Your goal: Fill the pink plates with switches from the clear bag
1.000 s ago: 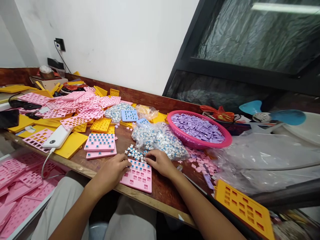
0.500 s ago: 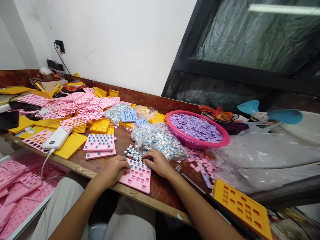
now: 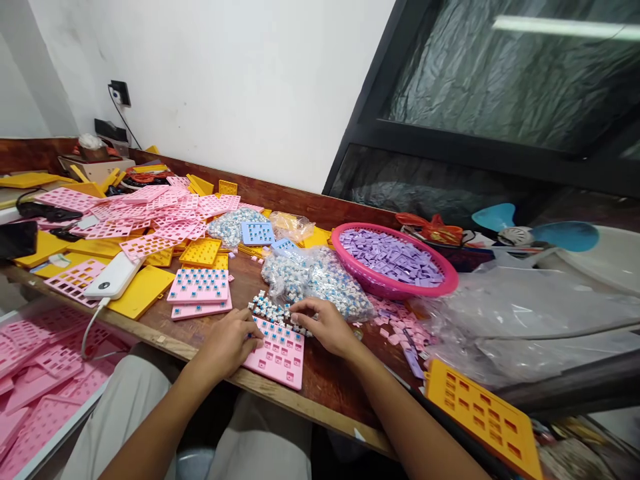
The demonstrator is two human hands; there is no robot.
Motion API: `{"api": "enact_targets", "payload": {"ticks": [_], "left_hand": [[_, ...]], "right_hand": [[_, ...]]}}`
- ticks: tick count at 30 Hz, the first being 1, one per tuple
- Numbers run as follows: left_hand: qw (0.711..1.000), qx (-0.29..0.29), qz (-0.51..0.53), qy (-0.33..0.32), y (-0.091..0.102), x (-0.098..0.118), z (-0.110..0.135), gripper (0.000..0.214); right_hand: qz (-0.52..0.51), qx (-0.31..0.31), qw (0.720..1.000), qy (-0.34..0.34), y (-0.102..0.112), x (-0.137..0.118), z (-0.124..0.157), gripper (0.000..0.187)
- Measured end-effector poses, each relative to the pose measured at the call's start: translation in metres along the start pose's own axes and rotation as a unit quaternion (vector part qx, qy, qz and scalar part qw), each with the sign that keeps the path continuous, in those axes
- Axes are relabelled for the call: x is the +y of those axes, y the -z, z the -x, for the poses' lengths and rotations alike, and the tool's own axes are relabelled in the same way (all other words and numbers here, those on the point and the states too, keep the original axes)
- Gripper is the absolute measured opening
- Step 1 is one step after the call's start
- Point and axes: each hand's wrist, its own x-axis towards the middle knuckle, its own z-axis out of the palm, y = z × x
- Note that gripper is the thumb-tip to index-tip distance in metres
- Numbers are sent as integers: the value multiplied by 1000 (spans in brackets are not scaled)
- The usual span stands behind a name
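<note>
We have the pink plate (image 3: 280, 363) in the lower centre of the frame, lying between our hands. Our left hand (image 3: 227, 341) is curled over its left edge, fingers bent; we cannot tell whether they pinch anything. Our right hand (image 3: 327, 325) is just beyond its upper right corner, partly curled at the pile of switches (image 3: 269, 307); whether its fingertips grip one, we cannot tell.

Loose switches (image 3: 267, 307) lie behind the nearest panel (image 3: 277, 354) (a bag (image 3: 325, 277) behind them), a basket (image 3: 450, 285) farther right.
</note>
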Motion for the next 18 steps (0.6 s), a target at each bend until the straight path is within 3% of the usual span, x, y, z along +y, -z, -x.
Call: {"api": "enact_targets", "payload": {"ticks": [8,14,18], "left_hand": [[999,16,-12,28,-2,6,4,11],[997,50,-54,29,-6,2,3,15],[999,43,-29,16,-3,-1,5,15]], "right_hand": [[58,-69,993,77,-2,-18,10,12],[86,-48,990,97,-10,-14,10,16],[99,-58,988,104,-19,-4,9,12]]}}
